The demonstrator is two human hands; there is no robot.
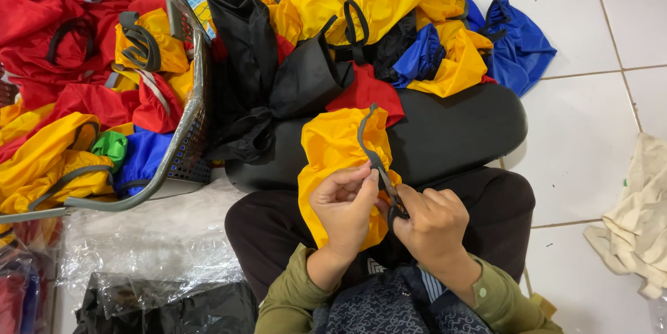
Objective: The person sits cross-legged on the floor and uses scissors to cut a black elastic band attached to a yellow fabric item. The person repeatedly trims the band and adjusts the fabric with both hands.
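Note:
A yellow fabric bag (337, 150) lies over my lap and a black cushion (451, 132). My left hand (345, 205) grips the yellow fabric near its lower edge. My right hand (434, 226) pinches the grey drawstring cord (375, 157) that loops up over the yellow bag. Both hands sit close together, almost touching.
A grey wire basket (182, 126) at left holds red, yellow, blue and green bags. A heap of yellow, black, blue and red bags (368, 21) lies beyond the cushion. Clear plastic wrap (149, 244) is on the floor at left, a cream cloth (639, 216) at right on white tiles.

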